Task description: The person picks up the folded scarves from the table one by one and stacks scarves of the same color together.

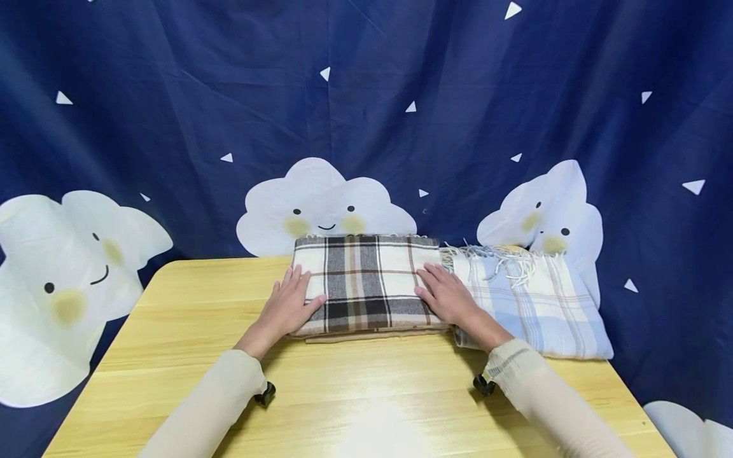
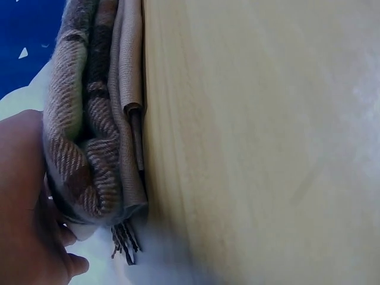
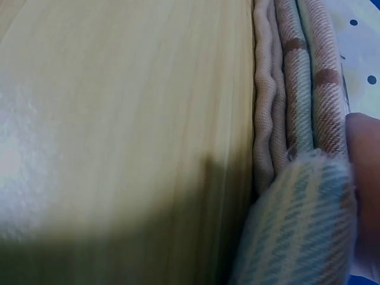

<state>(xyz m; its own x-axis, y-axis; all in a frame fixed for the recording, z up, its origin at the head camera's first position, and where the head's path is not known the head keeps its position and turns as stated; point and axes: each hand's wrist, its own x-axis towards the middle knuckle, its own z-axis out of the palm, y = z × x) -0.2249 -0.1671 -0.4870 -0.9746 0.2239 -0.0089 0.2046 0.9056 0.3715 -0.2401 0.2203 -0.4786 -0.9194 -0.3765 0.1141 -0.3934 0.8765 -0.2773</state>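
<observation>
A folded plaid scarf (image 1: 366, 273) in brown, black and white lies near the table's back edge, with a short fringe along its far side. My left hand (image 1: 291, 302) rests on its left edge with the fingers spread, and my right hand (image 1: 449, 294) lies on its right edge in the same way. Beneath the plaid scarf is a folded beige cloth (image 2: 132, 59); its layered folds show in both wrist views. A second folded scarf (image 1: 532, 305), light blue and white plaid with a long fringe, lies beside the stack, partly behind my right wrist.
The wooden table (image 1: 189, 356) reaches toward me in front of the stack. Behind it hangs a dark blue curtain (image 1: 366, 95) printed with smiling clouds and white triangles. The blue scarf reaches the table's right edge.
</observation>
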